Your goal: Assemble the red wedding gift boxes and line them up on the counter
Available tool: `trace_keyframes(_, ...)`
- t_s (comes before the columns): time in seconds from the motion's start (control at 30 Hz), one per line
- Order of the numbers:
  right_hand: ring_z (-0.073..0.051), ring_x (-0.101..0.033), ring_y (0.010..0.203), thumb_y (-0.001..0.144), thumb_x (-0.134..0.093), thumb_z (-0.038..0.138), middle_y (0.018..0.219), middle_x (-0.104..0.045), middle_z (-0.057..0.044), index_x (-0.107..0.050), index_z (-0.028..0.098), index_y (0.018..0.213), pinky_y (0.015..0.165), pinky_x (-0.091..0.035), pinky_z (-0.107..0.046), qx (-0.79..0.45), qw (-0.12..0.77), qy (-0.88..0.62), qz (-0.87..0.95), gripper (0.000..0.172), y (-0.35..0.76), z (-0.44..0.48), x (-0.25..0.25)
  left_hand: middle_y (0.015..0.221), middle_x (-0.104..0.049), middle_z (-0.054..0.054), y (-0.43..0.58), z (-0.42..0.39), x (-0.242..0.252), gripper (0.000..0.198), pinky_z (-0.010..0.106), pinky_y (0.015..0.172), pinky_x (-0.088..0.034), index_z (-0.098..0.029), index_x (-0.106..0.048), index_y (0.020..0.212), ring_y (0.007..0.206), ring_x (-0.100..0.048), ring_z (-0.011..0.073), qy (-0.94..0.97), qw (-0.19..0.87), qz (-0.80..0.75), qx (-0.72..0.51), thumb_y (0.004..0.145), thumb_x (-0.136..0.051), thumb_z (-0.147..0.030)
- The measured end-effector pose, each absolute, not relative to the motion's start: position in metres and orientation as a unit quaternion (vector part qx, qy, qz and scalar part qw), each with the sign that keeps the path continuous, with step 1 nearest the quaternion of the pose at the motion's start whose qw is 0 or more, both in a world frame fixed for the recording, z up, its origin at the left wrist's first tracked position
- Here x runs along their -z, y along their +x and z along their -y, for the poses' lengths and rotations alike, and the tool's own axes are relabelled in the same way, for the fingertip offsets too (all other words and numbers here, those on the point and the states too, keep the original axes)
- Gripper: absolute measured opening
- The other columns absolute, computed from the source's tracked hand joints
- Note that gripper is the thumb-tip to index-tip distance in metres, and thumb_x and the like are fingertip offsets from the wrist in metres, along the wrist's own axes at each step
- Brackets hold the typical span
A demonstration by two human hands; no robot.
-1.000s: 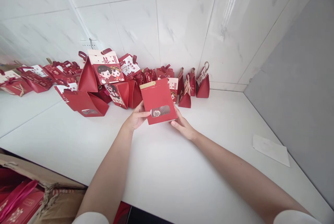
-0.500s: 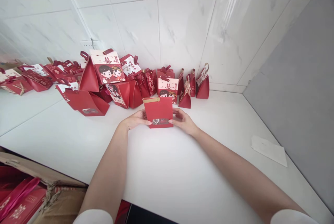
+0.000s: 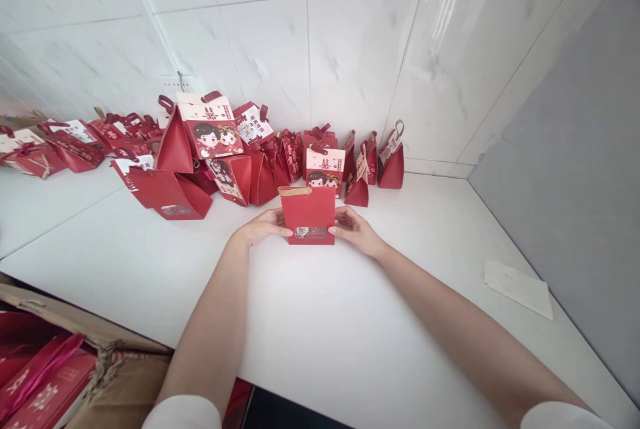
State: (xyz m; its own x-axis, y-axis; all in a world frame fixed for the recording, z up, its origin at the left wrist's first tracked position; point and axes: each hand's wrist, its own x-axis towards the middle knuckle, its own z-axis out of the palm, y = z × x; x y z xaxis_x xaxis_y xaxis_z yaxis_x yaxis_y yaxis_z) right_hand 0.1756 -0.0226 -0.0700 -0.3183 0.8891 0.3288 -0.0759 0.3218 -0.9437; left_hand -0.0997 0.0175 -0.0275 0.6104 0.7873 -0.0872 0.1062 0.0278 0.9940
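A red gift box [image 3: 309, 208] with a gold ribbon handle [image 3: 295, 191] and a small clear window stands upright on the white table [image 3: 320, 322]. My left hand [image 3: 266, 226] grips its left side, thumb on the front by the window. On the right side, my right hand [image 3: 357, 229] holds it the same way, with the fingers partly hidden behind. Right behind it stands another gift box [image 3: 325, 166] with a cartoon couple on its pale and red front.
Many red gift boxes, such as a stacked one [image 3: 210, 129], line the tiled wall [image 3: 360, 49]. A white paper [image 3: 519, 289] lies at the right. A cardboard carton [image 3: 125, 382] holding red boxes is at lower left. A grey panel [image 3: 565, 169] bounds the right side.
The view has shifted slightly, so everything sits a little further right. Both hands keep their hold on the red gift box, which looks turned a touch straighter.
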Motion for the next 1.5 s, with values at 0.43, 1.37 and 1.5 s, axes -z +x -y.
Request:
trace_keyframes(0.43,-0.021,-0.059,0.113,0.081,-0.064,0.051,0.118,-0.066,-0.004,-0.059,0.025,0.106,0.101,-0.045,-0.039,-0.514,0.567,-0.334,0.550,0.036,0.176,0.016,0.068,0.130,-0.060,0.010,-0.069,-0.012,0.022,0.057,0.046,0.106,-0.037,-0.019,-0.060,0.122,0.121,-0.053,0.0292,0.640,0.546,-0.384,-0.381,0.069,-0.077,-0.032)
trace_keyframes(1.37,-0.024,-0.064,0.102,0.089,-0.046,0.058,0.123,-0.062,-0.007,-0.055,0.028,0.119,0.079,-0.055,-0.038,-0.569,0.560,-0.342,0.495,0.043,0.166,0.051,0.073,0.123,-0.061,0.011,-0.027,0.057,0.007,0.053,0.041,0.095,-0.049,-0.020,-0.059,0.118,0.105,-0.062,0.0244,0.352,0.682,-0.399,-0.502,0.076,-0.067,-0.051)
trace_keyframes(1.5,-0.023,-0.067,0.092,0.087,-0.050,0.059,0.109,-0.068,-0.009,-0.063,0.024,0.108,0.078,-0.053,-0.036,-0.612,0.509,-0.368,0.481,0.042,0.173,0.044,0.082,0.117,-0.063,0.005,-0.050,0.108,-0.010,0.050,0.037,0.087,-0.052,-0.026,-0.057,0.120,0.098,-0.064,0.0208,0.203,0.684,-0.424,-0.559,0.081,-0.058,-0.057)
